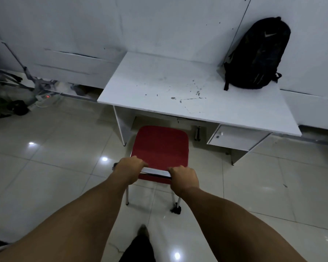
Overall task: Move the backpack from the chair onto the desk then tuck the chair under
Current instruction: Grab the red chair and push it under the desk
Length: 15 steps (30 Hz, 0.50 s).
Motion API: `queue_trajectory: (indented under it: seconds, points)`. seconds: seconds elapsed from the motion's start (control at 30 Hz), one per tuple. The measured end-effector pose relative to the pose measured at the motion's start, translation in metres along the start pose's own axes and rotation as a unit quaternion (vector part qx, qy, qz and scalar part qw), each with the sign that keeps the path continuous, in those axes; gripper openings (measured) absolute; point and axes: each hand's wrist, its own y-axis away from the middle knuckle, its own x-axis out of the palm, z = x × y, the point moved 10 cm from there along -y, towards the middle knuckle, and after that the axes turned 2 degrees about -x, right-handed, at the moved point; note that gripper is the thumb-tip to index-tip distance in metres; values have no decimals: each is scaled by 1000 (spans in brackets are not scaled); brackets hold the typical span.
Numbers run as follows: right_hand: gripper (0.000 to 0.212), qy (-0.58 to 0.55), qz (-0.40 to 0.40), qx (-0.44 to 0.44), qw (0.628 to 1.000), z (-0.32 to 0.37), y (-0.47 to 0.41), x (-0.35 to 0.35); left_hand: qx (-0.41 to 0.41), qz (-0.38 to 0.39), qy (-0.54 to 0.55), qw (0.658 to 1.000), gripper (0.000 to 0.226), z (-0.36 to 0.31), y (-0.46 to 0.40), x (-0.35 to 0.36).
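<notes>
We grip the chrome back rail of one red chair (pixel 160 146), left hand (pixel 130 167) and right hand (pixel 184 178) both closed on it. One black backpack (pixel 257 53) already rests on the far right of one white desk (pixel 178 86), leaning on the wall (pixel 159 21). The seat front sits just at the desk edge. An off-line push could, we judge, knock a chair leg against the desk's side panel (pixel 121 125) or one drawer unit (pixel 237 138).
</notes>
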Motion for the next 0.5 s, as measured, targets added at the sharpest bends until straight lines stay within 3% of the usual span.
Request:
queue_trajectory:
  seconds: [0.13, 0.5]
  points:
    - [27, -3, -1, 19, 1000, -25, -45, -12, 20, -7, 3, 1000, 45, 5, -49, -19]
    - [42, -6, -8, 35, 999, -79, -142, -40, 6, -11, 19, 1000, 57, 26, -162, -52]
